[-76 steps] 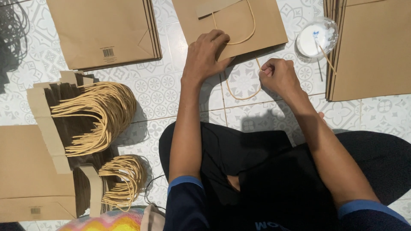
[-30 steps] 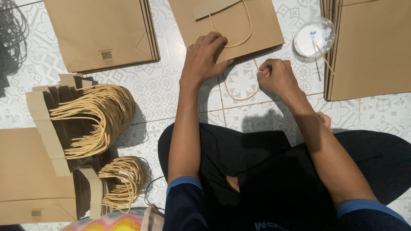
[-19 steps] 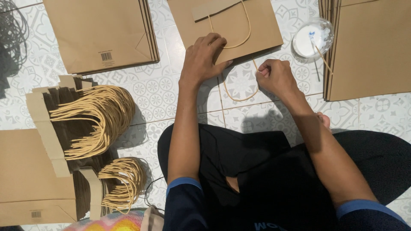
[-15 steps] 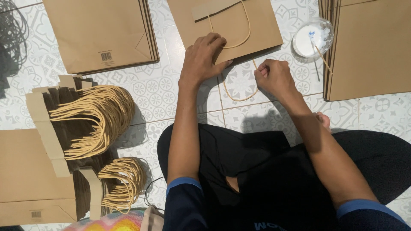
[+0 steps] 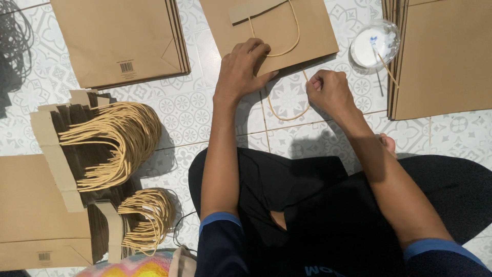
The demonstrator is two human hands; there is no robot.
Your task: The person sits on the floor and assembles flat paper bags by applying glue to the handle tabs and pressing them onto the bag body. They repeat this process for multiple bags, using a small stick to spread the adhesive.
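A flat brown paper bag (image 5: 287, 31) lies on the patterned tile floor (image 5: 195, 118), straight in front of the seated person. A paper strip (image 5: 253, 9) crosses its top, and one cord handle (image 5: 293, 36) loops on its face. To the left lies a stack of the same brown bags (image 5: 118, 38), with a small dark barcode label (image 5: 126, 67) near the lower edge. To the right there is another stack of bags (image 5: 443, 56), its edges fanned a little. Between this stack and the middle bag stands a small round clear cup with white paste (image 5: 373, 43), and a thin stick (image 5: 384, 64) leans out of it.

At the left side of the view, bundles of tan cord handles (image 5: 120, 141) fixed on brown paper strips lie fanned on the floor, with a smaller bundle (image 5: 148, 218) below. A further brown bag (image 5: 36, 215) lies at the lower left, also with a barcode label (image 5: 44, 256).

The left hand (image 5: 245, 69) presses flat on the lower edge of the middle bag, fingers stretched and close together. The right hand (image 5: 328, 91) is curled almost into a fist just below the bag, its fingertips pinched on the end of a loose cord (image 5: 287, 114) that curves on the tiles between both hands.
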